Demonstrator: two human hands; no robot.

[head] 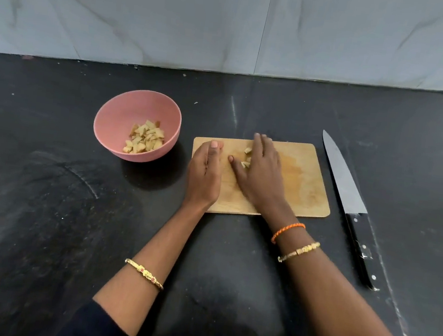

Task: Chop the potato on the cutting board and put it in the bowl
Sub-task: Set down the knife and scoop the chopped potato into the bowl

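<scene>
Head view: right hand [260, 170], fingers flat, is raking leftover potato pieces [247, 157] on the cutting board [305, 183] toward the cupped, empty left hand [205, 174]; pieces risk spilling short of the bowl [115, 115].

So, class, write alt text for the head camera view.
Two hands gather the last potato pieces on a wooden cutting board: right hand sweeping them toward the cupped left hand. A pink bowl left holds chopped potato; a knife lies right.
</scene>
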